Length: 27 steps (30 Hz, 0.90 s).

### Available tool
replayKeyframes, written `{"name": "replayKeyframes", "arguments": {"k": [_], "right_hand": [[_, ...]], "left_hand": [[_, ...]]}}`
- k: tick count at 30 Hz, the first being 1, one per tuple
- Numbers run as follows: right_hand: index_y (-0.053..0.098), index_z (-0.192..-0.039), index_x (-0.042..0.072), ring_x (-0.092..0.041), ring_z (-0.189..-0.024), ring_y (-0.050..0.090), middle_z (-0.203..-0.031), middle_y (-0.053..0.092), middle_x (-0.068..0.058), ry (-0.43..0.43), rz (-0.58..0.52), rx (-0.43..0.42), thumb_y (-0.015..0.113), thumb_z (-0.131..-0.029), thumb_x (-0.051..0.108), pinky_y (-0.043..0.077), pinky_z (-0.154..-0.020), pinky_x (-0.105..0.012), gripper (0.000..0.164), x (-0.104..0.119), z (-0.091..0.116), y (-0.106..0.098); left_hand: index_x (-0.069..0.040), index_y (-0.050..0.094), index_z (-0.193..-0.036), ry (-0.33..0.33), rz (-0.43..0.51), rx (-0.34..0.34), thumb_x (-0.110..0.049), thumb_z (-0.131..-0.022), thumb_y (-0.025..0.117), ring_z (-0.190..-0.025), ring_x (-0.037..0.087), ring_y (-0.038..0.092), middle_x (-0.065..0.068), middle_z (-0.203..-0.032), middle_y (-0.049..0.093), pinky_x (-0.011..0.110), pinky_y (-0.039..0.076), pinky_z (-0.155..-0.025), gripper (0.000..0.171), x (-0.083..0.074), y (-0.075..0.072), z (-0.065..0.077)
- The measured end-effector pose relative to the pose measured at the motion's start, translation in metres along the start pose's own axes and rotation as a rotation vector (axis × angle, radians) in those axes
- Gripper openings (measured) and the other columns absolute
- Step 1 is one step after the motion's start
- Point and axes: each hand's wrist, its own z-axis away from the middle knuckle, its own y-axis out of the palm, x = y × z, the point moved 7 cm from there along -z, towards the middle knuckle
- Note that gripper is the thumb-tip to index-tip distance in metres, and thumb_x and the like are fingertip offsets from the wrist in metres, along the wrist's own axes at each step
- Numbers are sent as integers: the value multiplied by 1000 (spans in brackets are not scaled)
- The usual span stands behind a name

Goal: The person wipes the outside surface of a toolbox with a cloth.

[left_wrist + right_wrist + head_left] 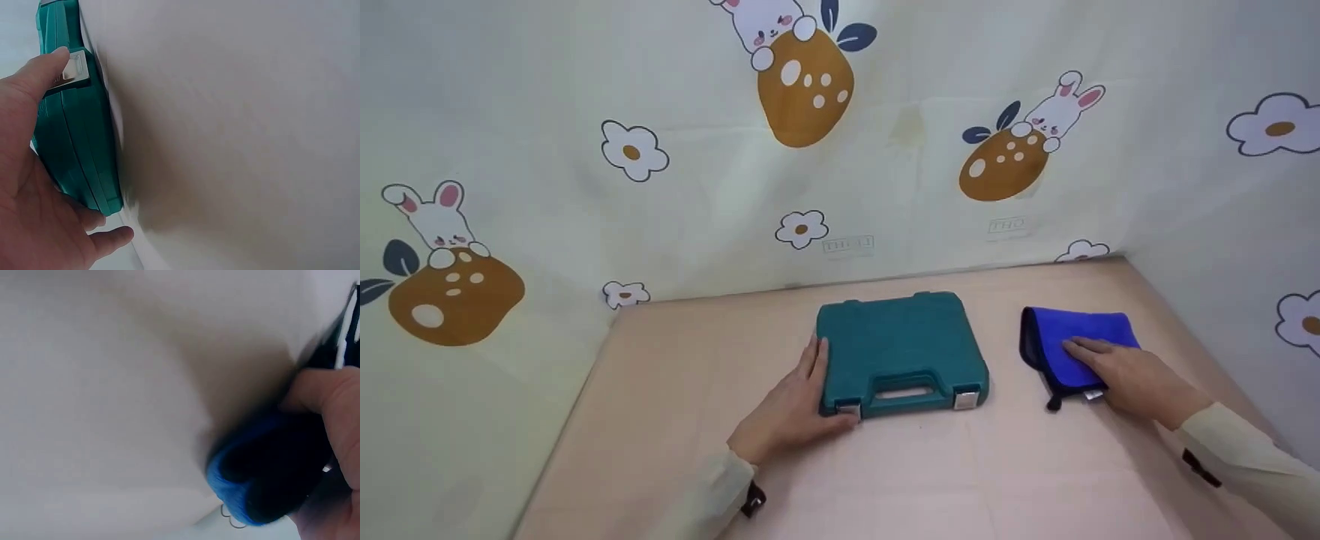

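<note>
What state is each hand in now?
Left hand: open, fingers against the case.
Right hand: closed, holding the pouch.

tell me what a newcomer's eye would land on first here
Probably the green case mid-table, with the left hand against its left front corner. Next comes the bright blue fabric to its right, the right hand on it. Printed rabbits on the pale backdrop catch attention too.

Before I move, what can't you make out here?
Inside the green case: head view, hidden by its closed shell.
White tag on the blue cloth, any writing: head view, too small.
Cloth's inner folds: right wrist view, blurred, dark.
Case's far end: left wrist view, top edge cuts it.
</note>
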Motion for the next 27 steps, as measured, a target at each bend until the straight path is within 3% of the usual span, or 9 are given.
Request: {"name": "replayKeyframes", "arguments": {"k": [13,19,27], "right_hand": [[59,-131,-11,-53,-109,61,-125,62,-33,77,-96,-21,73,-88,-2,48,-89,-64,46,-11,-4,-5],[62,-124,-11,-51,-104,64,-116,66,-31,118,-95,-40,76,-86,-1,49,-87,-64,42,-14,-3,-8],[61,-126,-12,-53,-109,60,-122,63,-32,114,-104,-43,74,-85,-7,48,-89,-64,44,-10,-7,-8]], "left_hand": [[-10,-8,-162,-8,40,17,-76,-83,63,-149,37,19,12,-168,-9,51,26,-115,126,-1,2,-1],[-10,-9,-162,2,40,19,-77,-83,63,-149,37,19,13,-168,-9,51,26,-115,126,-3,3,-3],[-9,-9,-162,-14,36,33,-77,-83,63,-149,37,20,13,-168,-9,51,26,-115,127,1,3,-3]]}}
